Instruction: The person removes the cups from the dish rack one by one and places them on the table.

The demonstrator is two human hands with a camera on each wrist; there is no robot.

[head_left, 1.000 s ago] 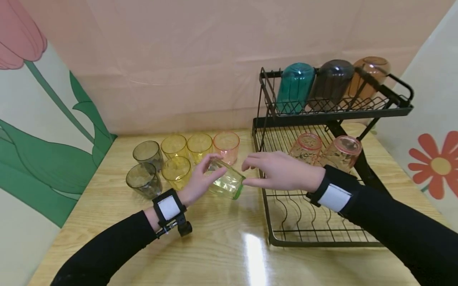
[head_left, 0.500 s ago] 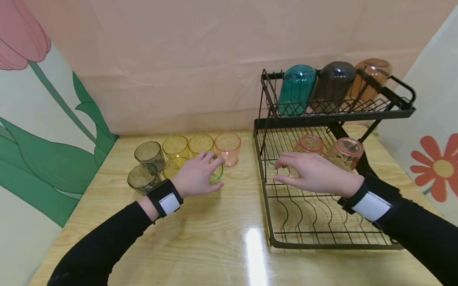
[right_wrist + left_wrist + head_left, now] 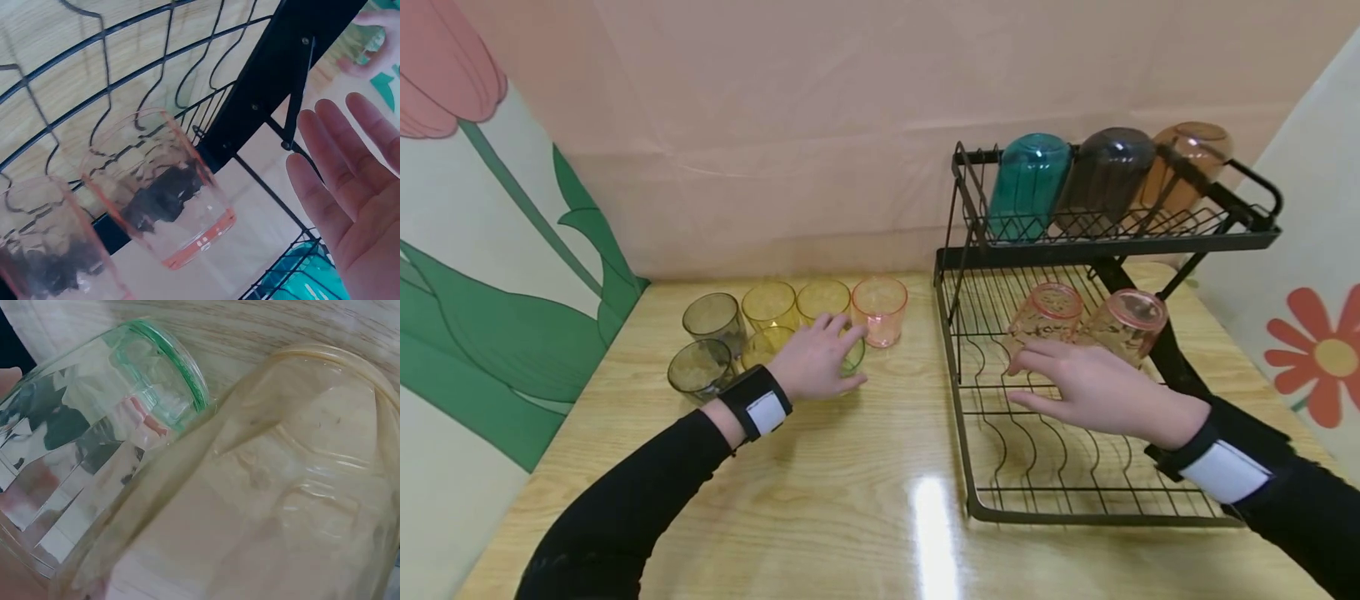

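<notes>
My left hand [image 3: 812, 362] holds a clear green-tinted glass [image 3: 854, 357] at the table, at the right end of the near row of glasses, the thumb on its near side and the fingers over its far side. In the left wrist view the green glass [image 3: 81, 431] lies between a fingertip and the hand, right beside a yellow glass [image 3: 269, 500]. My right hand [image 3: 1090, 392] hovers over the rack's lower tier with nothing in it, its fingers extended in the right wrist view. Close to it, two pink glasses [image 3: 1048, 312] stand upside down on the rack.
Left of the green glass are yellow glasses [image 3: 770, 304] and two grey glasses [image 3: 702, 367]; a pink glass [image 3: 880, 312] stands behind. The black two-tier rack [image 3: 967, 467] occupies the right side. Its upper tier holds teal [image 3: 1028, 187], dark [image 3: 1105, 183] and amber [image 3: 1183, 167] glasses, upside down.
The left hand has turned the green glass from tilted to upright and brought it down beside the yellow glass. The right hand has left the green glass and moved right over the rack.
</notes>
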